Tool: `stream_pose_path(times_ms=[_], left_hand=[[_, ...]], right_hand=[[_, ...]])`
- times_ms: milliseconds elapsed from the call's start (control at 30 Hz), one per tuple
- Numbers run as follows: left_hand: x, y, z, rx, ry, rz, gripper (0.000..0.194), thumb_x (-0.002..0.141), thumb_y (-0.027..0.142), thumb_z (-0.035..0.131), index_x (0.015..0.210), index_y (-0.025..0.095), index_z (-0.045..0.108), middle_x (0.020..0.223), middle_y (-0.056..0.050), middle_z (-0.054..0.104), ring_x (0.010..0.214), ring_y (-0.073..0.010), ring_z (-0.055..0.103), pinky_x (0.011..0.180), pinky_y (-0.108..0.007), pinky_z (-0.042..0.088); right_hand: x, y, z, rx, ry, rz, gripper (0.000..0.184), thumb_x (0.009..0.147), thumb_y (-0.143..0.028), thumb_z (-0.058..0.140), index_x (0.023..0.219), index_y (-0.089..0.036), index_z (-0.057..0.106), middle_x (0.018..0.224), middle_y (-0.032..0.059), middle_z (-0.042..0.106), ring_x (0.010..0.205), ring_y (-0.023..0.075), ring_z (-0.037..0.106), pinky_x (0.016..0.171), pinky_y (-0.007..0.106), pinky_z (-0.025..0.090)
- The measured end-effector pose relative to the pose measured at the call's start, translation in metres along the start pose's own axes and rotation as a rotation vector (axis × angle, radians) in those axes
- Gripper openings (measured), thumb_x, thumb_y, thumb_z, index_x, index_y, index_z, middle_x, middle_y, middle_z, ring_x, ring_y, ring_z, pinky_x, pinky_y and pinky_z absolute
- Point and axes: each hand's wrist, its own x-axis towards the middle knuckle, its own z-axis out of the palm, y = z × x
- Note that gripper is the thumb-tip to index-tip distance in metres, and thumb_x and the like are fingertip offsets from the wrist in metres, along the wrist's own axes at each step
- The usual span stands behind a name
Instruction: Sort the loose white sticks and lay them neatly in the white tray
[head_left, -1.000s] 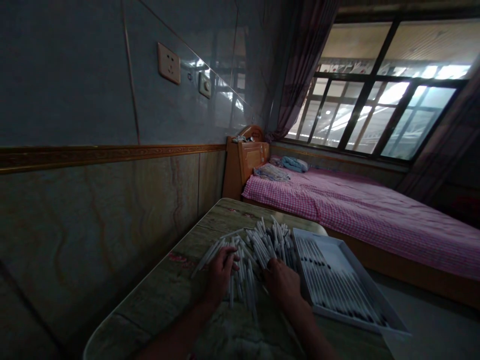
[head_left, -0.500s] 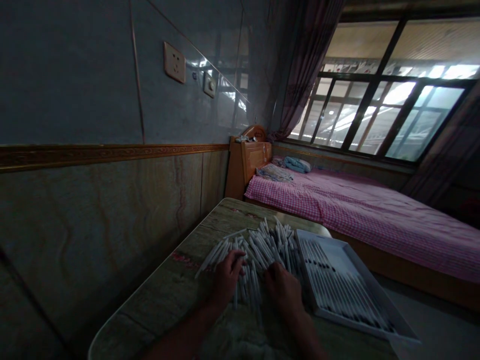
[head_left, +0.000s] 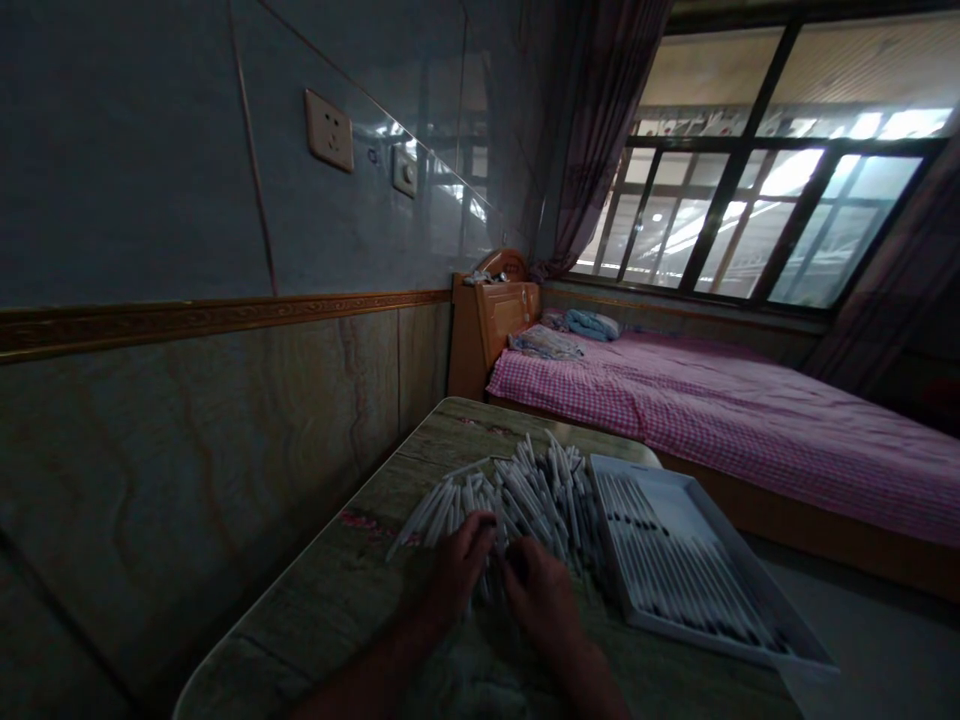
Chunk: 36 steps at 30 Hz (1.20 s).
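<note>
My left hand (head_left: 459, 565) is closed in a pinch at the near side of a heap of slim white pen-like sticks (head_left: 532, 490). A pale stick seems to stand between its fingertips, though the dimness blurs it. Close beside it on the right, my right hand (head_left: 541, 592) is curled, thumb and forefinger together; what they grip is hidden. Looser sticks (head_left: 431, 510) fan out beyond my left hand. A white tray (head_left: 724, 515) to the right holds many such sticks in rows, with dark ends.
Everything lies on a stone-patterned table (head_left: 315, 590) with rounded corners. A tiled wall (head_left: 315, 420) runs along the left. Behind the table stands a bed (head_left: 675, 400) with a pink checked cover and a wooden headboard (head_left: 495, 315).
My right hand has moved left and nearer to me, away from the heap and up to my left hand. My left hand has shifted slightly right, its fingers drawing together.
</note>
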Motion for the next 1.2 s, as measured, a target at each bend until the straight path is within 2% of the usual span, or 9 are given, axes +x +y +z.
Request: stream_pose_path(times_ms=[100,200,300,433,600,833,1067,1200], left_hand=[[0.000,-0.004,0.001,0.053,-0.140,0.085,0.014,0.073,0.031,0.063,0.083,0.023,0.068,0.080,-0.003,0.071,0.077,-0.0210,0.065,0.070,-0.028,0.050],[0.004,-0.009,0.002,0.050,-0.047,0.072,0.011,0.072,0.031,0.064,0.076,0.021,0.064,0.071,-0.002,0.067,0.070,-0.0192,0.063,0.066,-0.027,0.049],[0.007,-0.010,0.001,0.026,0.068,0.042,0.019,0.075,0.038,0.060,0.075,0.019,0.061,0.067,0.000,0.064,0.063,-0.0161,0.059,0.059,-0.024,0.046],[0.008,-0.005,0.000,-0.005,0.080,-0.005,0.027,0.075,0.045,0.059,0.075,0.018,0.060,0.065,0.000,0.064,0.054,-0.0133,0.054,0.049,-0.023,0.042],[0.011,-0.006,-0.001,-0.074,0.112,-0.028,0.030,0.075,0.048,0.059,0.074,0.018,0.060,0.069,-0.001,0.066,0.056,-0.0136,0.057,0.051,-0.023,0.045],[0.016,-0.007,-0.006,-0.100,0.158,-0.034,0.033,0.073,0.051,0.060,0.072,0.018,0.060,0.069,-0.002,0.065,0.059,-0.0151,0.060,0.051,-0.024,0.049],[0.015,-0.007,-0.004,-0.111,0.153,-0.063,0.029,0.072,0.049,0.062,0.072,0.020,0.060,0.069,-0.001,0.065,0.061,-0.0158,0.062,0.051,-0.023,0.049],[0.015,-0.006,-0.004,-0.140,0.149,-0.082,0.027,0.073,0.048,0.061,0.073,0.020,0.060,0.069,-0.001,0.067,0.062,-0.0164,0.064,0.050,-0.023,0.049]], right_hand=[[0.000,-0.004,-0.002,-0.038,-0.035,0.018,0.013,0.086,-0.023,0.046,0.080,-0.020,0.057,0.075,0.0013,0.065,0.068,0.0139,0.061,0.060,0.021,0.037],[0.000,-0.004,-0.003,-0.078,-0.080,0.016,0.011,0.084,-0.022,0.049,0.088,-0.020,0.059,0.082,0.0013,0.067,0.076,0.0144,0.062,0.065,0.021,0.039],[-0.001,-0.001,-0.007,-0.174,-0.132,0.003,0.014,0.081,-0.019,0.052,0.090,-0.022,0.061,0.089,0.0002,0.067,0.081,0.0143,0.062,0.067,0.020,0.037],[0.001,0.001,-0.017,-0.321,-0.164,0.037,0.016,0.082,-0.018,0.051,0.089,-0.025,0.064,0.093,-0.0008,0.066,0.086,0.0150,0.061,0.067,0.021,0.036],[0.003,-0.003,-0.023,-0.462,-0.160,0.081,0.013,0.085,-0.022,0.051,0.087,-0.024,0.064,0.095,0.0015,0.066,0.092,0.0176,0.059,0.069,0.023,0.038],[-0.001,-0.015,-0.012,-0.469,-0.202,-0.006,0.014,0.085,-0.022,0.051,0.087,-0.024,0.064,0.093,0.0018,0.066,0.091,0.0177,0.060,0.068,0.023,0.040],[0.002,-0.010,-0.012,-0.520,-0.238,0.104,0.018,0.087,-0.022,0.047,0.089,-0.023,0.065,0.095,0.0053,0.068,0.089,0.0193,0.064,0.065,0.025,0.042],[0.002,-0.014,-0.015,-0.555,-0.301,0.151,0.022,0.084,-0.015,0.046,0.092,-0.019,0.067,0.092,0.0104,0.071,0.085,0.0234,0.068,0.064,0.028,0.045]])
